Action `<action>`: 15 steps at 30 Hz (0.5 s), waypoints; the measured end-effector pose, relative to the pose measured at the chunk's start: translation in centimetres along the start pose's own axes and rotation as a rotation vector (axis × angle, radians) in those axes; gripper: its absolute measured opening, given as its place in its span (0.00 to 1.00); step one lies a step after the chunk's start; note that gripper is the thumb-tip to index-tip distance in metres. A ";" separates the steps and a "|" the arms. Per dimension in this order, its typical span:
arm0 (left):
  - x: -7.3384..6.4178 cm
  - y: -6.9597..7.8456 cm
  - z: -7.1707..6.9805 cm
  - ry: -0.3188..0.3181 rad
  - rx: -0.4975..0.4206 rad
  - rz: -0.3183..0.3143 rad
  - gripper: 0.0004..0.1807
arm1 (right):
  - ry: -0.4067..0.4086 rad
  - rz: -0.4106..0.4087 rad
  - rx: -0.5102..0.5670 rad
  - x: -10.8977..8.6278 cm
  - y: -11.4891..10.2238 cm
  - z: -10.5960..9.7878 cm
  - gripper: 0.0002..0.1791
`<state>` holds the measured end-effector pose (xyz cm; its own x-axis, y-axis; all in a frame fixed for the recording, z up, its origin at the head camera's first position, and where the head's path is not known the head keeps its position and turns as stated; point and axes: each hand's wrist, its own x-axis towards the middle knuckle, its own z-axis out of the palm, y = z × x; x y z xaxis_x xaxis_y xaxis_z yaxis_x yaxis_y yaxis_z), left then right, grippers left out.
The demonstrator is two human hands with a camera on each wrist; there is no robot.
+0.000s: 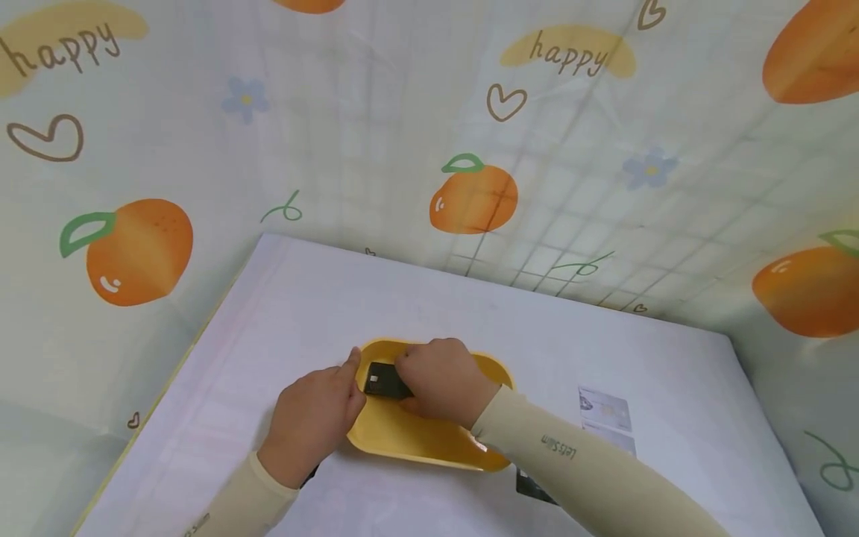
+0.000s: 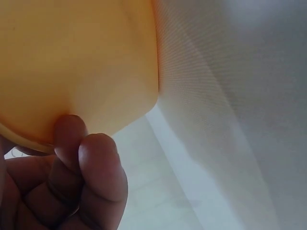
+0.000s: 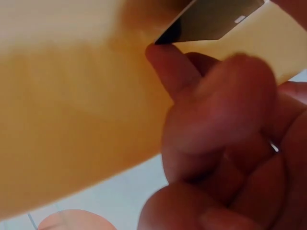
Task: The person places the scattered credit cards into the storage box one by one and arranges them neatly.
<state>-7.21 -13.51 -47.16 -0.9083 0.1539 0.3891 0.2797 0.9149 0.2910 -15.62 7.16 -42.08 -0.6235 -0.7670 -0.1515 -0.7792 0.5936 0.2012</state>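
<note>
A shallow yellow tray [image 1: 416, 436] with rounded corners stands on the white table. My left hand [image 1: 312, 418] grips its left rim, and in the left wrist view the fingertips [image 2: 100, 160] press against the tray's outer wall. Over the tray's inside, my right hand [image 1: 443, 380] holds a black card [image 1: 384, 380] by its right end. That card carries a small pale chip-like mark near its left edge. Seen from the right wrist, a fingertip [image 3: 165, 60] meets the card's corner; the fingers partly cover that end of the card in the head view.
Two pale printed cards [image 1: 606, 410] lie right of the tray on the white table [image 1: 322, 298]. Another dark card [image 1: 533, 486] is partly hidden by my right forearm. A dark edge shows beneath my left wrist. Patterned cloth [image 1: 376, 149] hangs behind the table.
</note>
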 end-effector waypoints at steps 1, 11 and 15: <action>0.0 0.1 0.0 0.000 0.000 -0.002 0.28 | 0.003 0.003 0.002 -0.1 0.0 0.1 0.25; 0.0 0.5 0.1 -0.018 0.003 -0.007 0.28 | -0.003 0.015 0.014 -1.0 0.2 0.2 0.26; -0.1 0.5 0.1 -0.053 -0.012 -0.026 0.29 | 0.016 0.065 0.040 -2.5 0.5 -0.9 0.27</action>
<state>-7.07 -13.04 -47.16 -0.9304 0.1504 0.3343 0.2595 0.9143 0.3109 -14.44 9.18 -40.76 -0.6717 -0.7304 -0.1238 -0.7395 0.6510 0.1712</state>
